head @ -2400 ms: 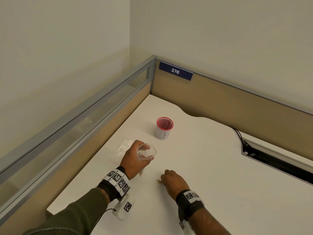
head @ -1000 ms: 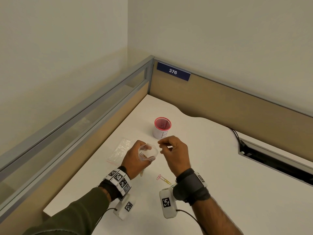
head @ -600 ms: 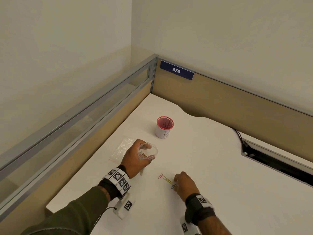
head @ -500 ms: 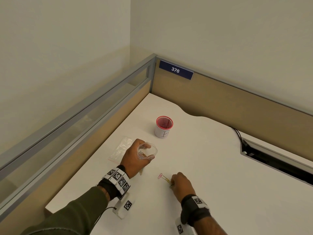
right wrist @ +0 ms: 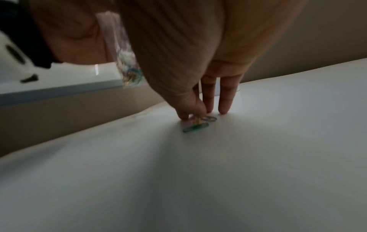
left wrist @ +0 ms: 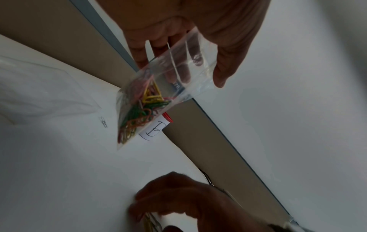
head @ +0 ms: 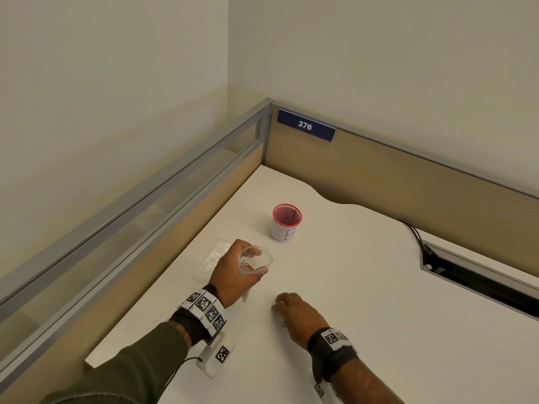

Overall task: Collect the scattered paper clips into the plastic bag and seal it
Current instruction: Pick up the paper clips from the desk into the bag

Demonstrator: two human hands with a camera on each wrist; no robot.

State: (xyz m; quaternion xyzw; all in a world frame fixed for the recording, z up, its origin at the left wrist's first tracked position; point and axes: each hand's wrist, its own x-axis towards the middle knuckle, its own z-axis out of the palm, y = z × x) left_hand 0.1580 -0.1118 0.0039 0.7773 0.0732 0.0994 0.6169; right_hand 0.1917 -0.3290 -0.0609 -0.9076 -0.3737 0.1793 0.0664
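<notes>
My left hand (head: 256,262) holds a small clear plastic bag (head: 256,259) above the white desk (head: 364,287), its mouth held open upward. The left wrist view shows several coloured paper clips (left wrist: 143,109) in the bag's lower corner, with my left hand (left wrist: 178,70) gripping the bag's top. My right hand (head: 277,306) is down on the desk to the right of the bag. In the right wrist view, my right hand (right wrist: 193,117) pinches a yellow clip (right wrist: 197,120) between thumb and finger. A green clip (right wrist: 195,127) and a grey clip (right wrist: 210,118) lie against it.
A white cup (head: 285,225) with a red rim, marked B, stands behind the bag. A second flat plastic bag (head: 211,259) lies left of my left hand. One loose clip (left wrist: 103,122) lies near that bag. A cable slot (head: 472,281) opens at the right; partitions wall two sides.
The right hand left the bag's mouth, came down to the desk and slid left over the pink and yellow clips, which it now covers. The left hand and bag stayed put.
</notes>
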